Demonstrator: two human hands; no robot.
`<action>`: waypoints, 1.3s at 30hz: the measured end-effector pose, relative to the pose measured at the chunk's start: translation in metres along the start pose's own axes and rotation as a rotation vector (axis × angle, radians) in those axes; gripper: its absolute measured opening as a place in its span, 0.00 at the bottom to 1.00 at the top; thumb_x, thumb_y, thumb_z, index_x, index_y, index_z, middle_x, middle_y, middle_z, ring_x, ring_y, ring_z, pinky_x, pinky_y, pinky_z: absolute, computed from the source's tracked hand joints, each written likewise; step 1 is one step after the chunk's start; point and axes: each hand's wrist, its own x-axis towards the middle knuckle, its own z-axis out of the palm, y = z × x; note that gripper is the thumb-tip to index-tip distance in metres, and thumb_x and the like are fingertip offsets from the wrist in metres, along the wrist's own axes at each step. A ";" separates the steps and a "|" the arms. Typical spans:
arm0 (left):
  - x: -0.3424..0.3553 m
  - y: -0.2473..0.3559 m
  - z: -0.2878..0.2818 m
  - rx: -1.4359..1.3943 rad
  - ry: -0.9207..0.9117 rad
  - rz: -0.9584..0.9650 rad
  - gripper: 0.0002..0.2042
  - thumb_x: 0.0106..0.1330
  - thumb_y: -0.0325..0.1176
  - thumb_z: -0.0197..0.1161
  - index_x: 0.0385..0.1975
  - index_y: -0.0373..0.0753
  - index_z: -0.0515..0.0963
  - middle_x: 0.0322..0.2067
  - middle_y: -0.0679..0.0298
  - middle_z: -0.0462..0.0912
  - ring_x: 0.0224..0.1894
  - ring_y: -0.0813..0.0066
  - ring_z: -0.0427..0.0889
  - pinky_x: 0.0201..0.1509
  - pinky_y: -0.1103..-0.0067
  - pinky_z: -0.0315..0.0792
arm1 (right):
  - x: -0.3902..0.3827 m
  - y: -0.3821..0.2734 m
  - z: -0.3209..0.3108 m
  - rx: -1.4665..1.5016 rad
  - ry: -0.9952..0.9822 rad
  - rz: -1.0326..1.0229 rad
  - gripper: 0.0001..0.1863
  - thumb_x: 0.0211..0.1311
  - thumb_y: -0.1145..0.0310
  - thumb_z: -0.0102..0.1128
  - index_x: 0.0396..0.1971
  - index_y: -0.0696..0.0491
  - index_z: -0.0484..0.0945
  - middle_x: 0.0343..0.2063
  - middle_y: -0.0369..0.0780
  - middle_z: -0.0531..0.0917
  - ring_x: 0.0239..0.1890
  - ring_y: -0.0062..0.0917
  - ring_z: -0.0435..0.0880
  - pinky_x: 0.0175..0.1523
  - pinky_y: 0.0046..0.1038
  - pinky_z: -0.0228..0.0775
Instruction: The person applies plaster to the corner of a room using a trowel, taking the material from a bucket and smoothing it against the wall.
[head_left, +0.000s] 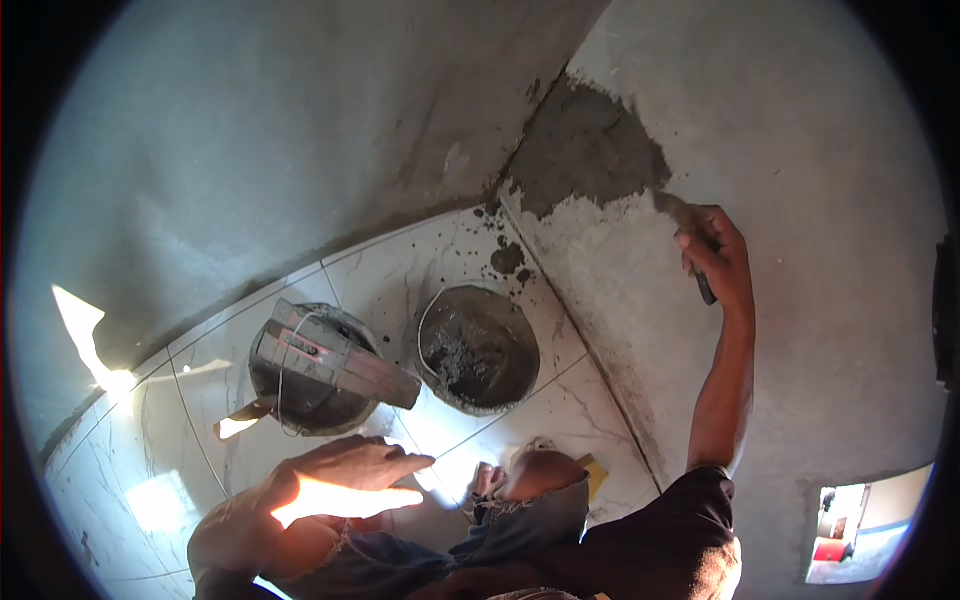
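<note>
My right hand (715,255) grips a dark-handled trowel (672,205), its blade at the lower right edge of a wet mortar patch (590,140) on the grey plastered surface beside the corner. My left hand (350,475) is raised at the lower left, fingers stretched out with sunlight across them, holding nothing visible. It is nearest a bucket (265,375) with a long, mortar-stained float (370,368) lying across its top and a handle poking out at its left. A second bucket (525,350) with grey mortar inside stands right of that one.
Marbled white floor tiles (210,400) curve along a grey wall (250,130). Dark mortar lumps (507,258) lie near the corner. My bare foot and torn jeans (510,520) are at the bottom, beside a yellow object (595,475). A bright rectangular opening (860,520) shows at lower right.
</note>
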 end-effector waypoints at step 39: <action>0.003 -0.007 0.009 0.124 0.168 0.143 0.25 0.67 0.45 0.57 0.60 0.40 0.65 0.47 0.53 0.78 0.48 0.54 0.78 0.53 0.65 0.73 | -0.164 0.152 0.163 -0.001 -0.610 0.187 0.22 0.53 0.73 0.65 0.50 0.56 0.76 0.33 0.43 0.83 0.32 0.24 0.81 0.40 0.24 0.74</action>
